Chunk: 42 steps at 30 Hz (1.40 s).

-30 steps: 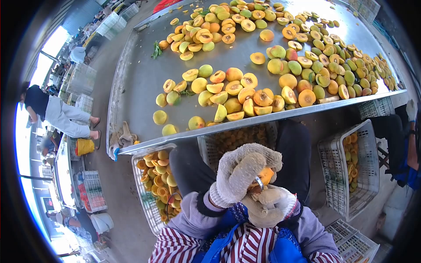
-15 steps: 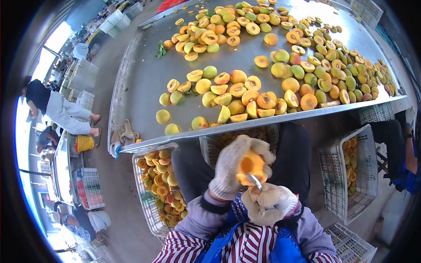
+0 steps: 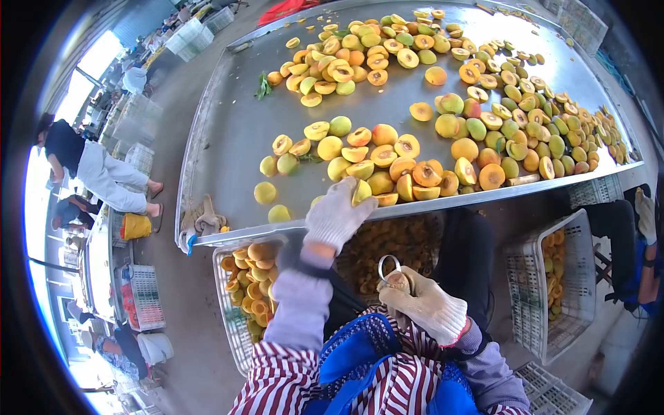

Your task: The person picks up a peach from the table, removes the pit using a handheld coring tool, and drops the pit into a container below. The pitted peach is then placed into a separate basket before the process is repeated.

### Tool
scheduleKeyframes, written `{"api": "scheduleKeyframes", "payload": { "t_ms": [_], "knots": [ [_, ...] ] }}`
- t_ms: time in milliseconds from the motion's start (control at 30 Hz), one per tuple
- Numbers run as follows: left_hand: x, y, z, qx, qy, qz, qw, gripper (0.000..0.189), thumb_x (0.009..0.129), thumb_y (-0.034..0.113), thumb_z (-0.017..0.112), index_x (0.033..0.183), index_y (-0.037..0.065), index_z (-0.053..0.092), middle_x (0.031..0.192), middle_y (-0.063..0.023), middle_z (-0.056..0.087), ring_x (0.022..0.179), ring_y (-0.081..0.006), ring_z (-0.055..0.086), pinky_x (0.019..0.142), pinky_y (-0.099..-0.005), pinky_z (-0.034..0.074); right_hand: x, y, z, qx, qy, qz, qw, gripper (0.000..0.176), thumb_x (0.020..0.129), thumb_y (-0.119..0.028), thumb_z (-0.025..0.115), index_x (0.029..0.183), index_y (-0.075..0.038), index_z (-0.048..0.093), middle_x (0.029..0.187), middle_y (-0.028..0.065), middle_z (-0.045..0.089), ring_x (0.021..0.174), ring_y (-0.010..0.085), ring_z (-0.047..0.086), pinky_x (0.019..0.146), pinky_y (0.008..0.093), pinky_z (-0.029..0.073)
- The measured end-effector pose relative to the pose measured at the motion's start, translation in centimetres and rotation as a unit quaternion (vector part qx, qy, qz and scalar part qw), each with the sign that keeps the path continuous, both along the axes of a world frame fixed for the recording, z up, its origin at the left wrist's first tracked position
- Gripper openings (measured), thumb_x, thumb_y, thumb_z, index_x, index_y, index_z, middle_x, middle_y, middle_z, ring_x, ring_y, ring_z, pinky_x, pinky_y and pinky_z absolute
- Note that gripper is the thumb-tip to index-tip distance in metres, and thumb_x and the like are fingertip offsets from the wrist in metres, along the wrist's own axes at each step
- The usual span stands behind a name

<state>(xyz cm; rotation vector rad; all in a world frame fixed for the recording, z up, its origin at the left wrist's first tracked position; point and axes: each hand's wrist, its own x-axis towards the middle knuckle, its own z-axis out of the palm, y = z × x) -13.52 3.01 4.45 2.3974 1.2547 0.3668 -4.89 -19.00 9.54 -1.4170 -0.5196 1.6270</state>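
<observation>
Fruit half (image 3: 361, 192), with yellow skin, is at the fingers of the left hand (image 3: 337, 216), near the front edge of the metal bench (image 3: 238, 131). This hand wears a knitted glove and is bent around the piece; I cannot tell whether it is closed firmly on it or only touches it. To its right and nearer to the body is the right hand (image 3: 422, 301), also gloved. It is folded around a metal ring tool (image 3: 381, 268), and the ring stands out from the fist, apart from any fruit.

Beyond the left hand, and to its right, many loose halves (image 3: 426, 173) lie on the bench, some showing the cut face, others the skin. To the left of this hand, and lower, a plastic crate (image 3: 232, 328) holds further pieces.

I judge that such a half is light and rather soft, so strong pressing may bruise it. Its cut face is probably wet and slippery, though the rough glove should help. It seems better to take it by the skin, at two opposite sides, leaving the cut face free. The ring tool looks stiff; fingers should stay behind its edge, which may be sharp.
</observation>
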Motion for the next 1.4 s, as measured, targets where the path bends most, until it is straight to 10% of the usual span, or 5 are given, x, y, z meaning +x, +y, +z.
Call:
{"api": "scheduleKeyframes", "payload": {
  "t_ms": [67, 367, 467, 800, 1400],
  "knots": [
    [2.5, 2.0, -0.6, -0.084, 0.213, -0.037, 0.973, 0.051, 0.091, 0.051, 0.057, 0.106, 0.003, 0.066, 0.108, -0.0196, 0.070, 0.101, -0.0393, 0.066, 0.089, -0.0490, 0.050, 0.2, -0.4, -0.4, 0.007, -0.015, -0.020, 1.000, 0.026, 0.094, -0.029, 0.065, 0.103, -0.005, 0.061, 0.076, -0.0010, 0.058, 0.063, 0.0056, 0.054, 0.059, 0.0230, 0.045],
    [-3.8, -3.3, 3.4, -0.505, -0.431, -0.097, 0.741, 0.046, 0.101, 0.027, 0.056, 0.135, -0.004, 0.055, 0.123, -0.0121, 0.065, 0.101, -0.0240, 0.068, 0.088, -0.0362, 0.055, 0.5, 0.2, 1.6, 0.022, 0.053, -0.095, 0.994, 0.032, 0.093, -0.027, 0.069, 0.111, -0.003, 0.059, 0.077, 0.0001, 0.059, 0.064, 0.0057, 0.053, 0.060, 0.0230, 0.045],
    [-4.2, -5.7, 5.2, -0.453, -0.415, -0.119, 0.780, 0.058, 0.097, 0.028, 0.061, 0.145, 0.000, 0.043, 0.143, -0.0174, 0.051, 0.138, -0.0269, 0.043, 0.115, -0.0386, 0.032, 0.1, 0.9, 2.6, 0.043, 0.005, -0.084, 0.996, 0.032, 0.091, -0.027, 0.070, 0.111, -0.004, 0.060, 0.079, 0.0009, 0.062, 0.067, 0.0072, 0.055, 0.063, 0.0253, 0.046],
    [-4.5, -7.6, 5.4, -0.633, -0.524, -0.097, 0.561, 0.062, 0.093, 0.040, 0.064, 0.139, 0.003, 0.047, 0.141, -0.0177, 0.050, 0.123, -0.0289, 0.056, 0.104, -0.0418, 0.046, -0.7, 0.7, 2.7, 0.063, -0.116, -0.049, 0.990, 0.031, 0.091, -0.028, 0.071, 0.106, -0.003, 0.061, 0.076, 0.0044, 0.063, 0.067, 0.0113, 0.056, 0.066, 0.0293, 0.049],
    [-4.1, -12.1, 6.5, -0.422, -0.477, -0.029, 0.771, 0.033, 0.102, 0.009, 0.054, 0.133, -0.002, 0.052, 0.128, -0.0136, 0.061, 0.116, -0.0197, 0.059, 0.102, -0.0323, 0.046, -1.9, 1.3, 2.4, 0.249, -0.485, -0.167, 0.822, 0.046, 0.076, -0.013, 0.082, 0.116, -0.006, 0.061, 0.084, 0.0152, 0.071, 0.075, 0.0331, 0.072, 0.065, 0.0381, 0.057]
  ]
}}
